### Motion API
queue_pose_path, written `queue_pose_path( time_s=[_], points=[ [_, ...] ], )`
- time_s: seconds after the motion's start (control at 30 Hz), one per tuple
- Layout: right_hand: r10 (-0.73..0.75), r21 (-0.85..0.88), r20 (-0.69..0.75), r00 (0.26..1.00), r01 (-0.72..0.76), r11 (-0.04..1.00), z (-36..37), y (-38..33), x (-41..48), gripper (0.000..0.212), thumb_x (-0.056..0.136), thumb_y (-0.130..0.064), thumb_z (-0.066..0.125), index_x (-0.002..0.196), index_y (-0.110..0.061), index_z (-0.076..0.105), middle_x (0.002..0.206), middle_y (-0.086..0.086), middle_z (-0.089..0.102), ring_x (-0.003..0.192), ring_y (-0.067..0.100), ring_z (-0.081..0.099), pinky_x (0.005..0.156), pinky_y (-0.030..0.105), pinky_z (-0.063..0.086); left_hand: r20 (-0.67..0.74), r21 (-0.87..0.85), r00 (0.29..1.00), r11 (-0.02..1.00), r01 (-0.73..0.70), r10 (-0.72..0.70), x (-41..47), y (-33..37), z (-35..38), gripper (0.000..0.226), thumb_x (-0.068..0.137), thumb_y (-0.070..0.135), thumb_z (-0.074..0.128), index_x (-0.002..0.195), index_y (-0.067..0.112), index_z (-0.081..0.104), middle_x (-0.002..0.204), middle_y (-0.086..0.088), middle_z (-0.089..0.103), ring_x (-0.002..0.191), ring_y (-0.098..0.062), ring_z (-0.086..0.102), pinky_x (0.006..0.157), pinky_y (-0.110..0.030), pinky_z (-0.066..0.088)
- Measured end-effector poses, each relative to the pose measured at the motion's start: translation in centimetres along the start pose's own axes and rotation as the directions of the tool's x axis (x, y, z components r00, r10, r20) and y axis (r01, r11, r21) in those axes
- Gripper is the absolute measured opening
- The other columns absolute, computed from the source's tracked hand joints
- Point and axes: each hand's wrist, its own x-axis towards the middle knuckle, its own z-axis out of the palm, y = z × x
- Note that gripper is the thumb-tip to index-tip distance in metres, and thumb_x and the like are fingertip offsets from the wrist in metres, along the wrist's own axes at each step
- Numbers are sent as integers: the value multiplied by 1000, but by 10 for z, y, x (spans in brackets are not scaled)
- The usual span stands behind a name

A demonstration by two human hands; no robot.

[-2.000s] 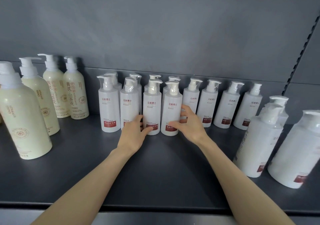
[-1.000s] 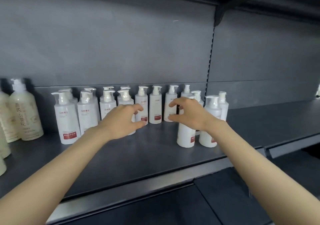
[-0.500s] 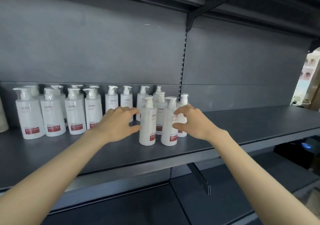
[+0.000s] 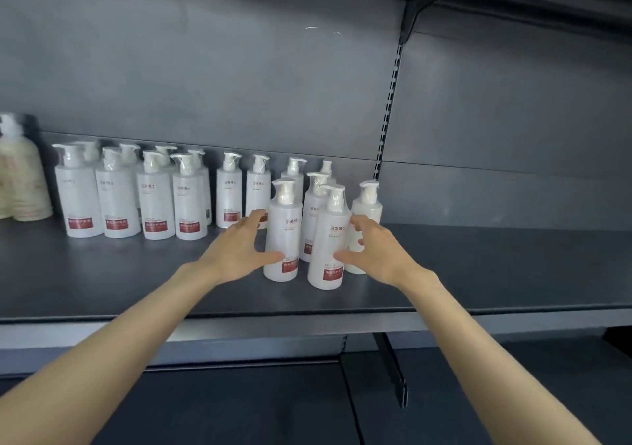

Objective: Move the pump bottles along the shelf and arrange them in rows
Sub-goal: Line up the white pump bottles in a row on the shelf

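Several white pump bottles with red labels stand on the dark shelf [image 4: 136,283]. A tidy double row [image 4: 116,198] fills the left part, and single bottles [image 4: 229,194] line the back wall. A loose cluster stands in the middle. My left hand [image 4: 239,249] is spread beside the front left bottle [image 4: 284,229], with its thumb touching the lower label. My right hand [image 4: 376,249] wraps the front right bottle [image 4: 328,239], thumb on its front and fingers at its right side. Another bottle [image 4: 367,212] stands just behind those fingers.
Cream-coloured pump bottles [image 4: 24,177] stand at the far left edge. A slotted upright [image 4: 390,102] divides the back wall. Bare shelf surface [image 4: 513,266] stretches to the right of the cluster. The shelf's front lip [image 4: 239,328] runs below my forearms.
The view has swung back left and closer to the cluster. My left hand moved right to touch the front left bottle, and my right hand closed round the front right one.
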Motion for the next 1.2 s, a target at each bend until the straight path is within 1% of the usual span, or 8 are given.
queue_pose_path(
  time_s=[0.17,0.27,0.33,0.43,0.57,0.8,0.97,1.2],
  points=[
    [-31,192,27,999,25,981,13,9,15,58,83,-23,71,130,-20,38,103,-17,51,91,3,54,71,15,43,79,-240,997,971,-5,25,14,-6,15,84,79,33,73,145,24,22,134,8,47,115,-10,47,92,-21,34],
    [-44,310,60,997,23,951,20,14,22,62,81,-21,73,130,-25,34,110,-14,55,92,-1,55,69,10,44,108,-314,994,949,23,11,18,-14,24,82,78,34,74,143,26,25,124,16,48,109,-6,49,91,-22,39],
    [-40,355,55,998,18,935,23,16,25,64,79,-22,75,129,-28,34,112,-14,56,98,2,57,76,14,47,103,-354,995,934,45,-9,21,-19,29,79,76,35,76,139,24,31,125,13,51,111,-8,53,96,-27,44],
    [-25,401,27,999,12,916,28,22,29,62,77,-23,77,125,-29,38,114,-11,59,105,9,59,89,31,50,82,-421,996,904,72,-41,25,-22,33,74,73,30,79,133,21,38,125,8,56,111,-10,56,93,-27,46],
    [-30,431,-9,1000,31,902,33,22,30,58,75,-21,78,122,-23,44,108,-12,61,99,5,59,83,25,49,30,-461,996,883,85,-80,23,-24,33,66,71,22,81,126,20,44,120,7,59,106,-9,58,83,-20,45],
    [-90,430,-2,996,82,899,52,-7,45,62,76,-24,77,129,-20,44,114,-5,59,101,12,58,88,31,50,-48,-464,989,880,101,-139,8,-49,5,69,72,18,80,131,16,44,119,5,60,108,-13,58,94,-31,47],
    [-105,439,-6,994,98,893,74,-32,73,57,77,-21,76,126,-18,46,119,-4,61,108,14,59,92,36,50,-86,-442,978,887,135,-192,17,-81,-16,68,71,18,81,129,16,45,114,3,61,105,-15,60,91,-31,48],
    [-75,372,-40,996,85,924,102,-53,125,59,77,-26,75,126,-18,43,121,-3,60,108,16,59,92,37,51,-74,-381,987,918,107,-145,53,-120,-38,64,71,20,80,126,20,46,114,2,61,104,-16,60,92,-34,49]
  ],
)
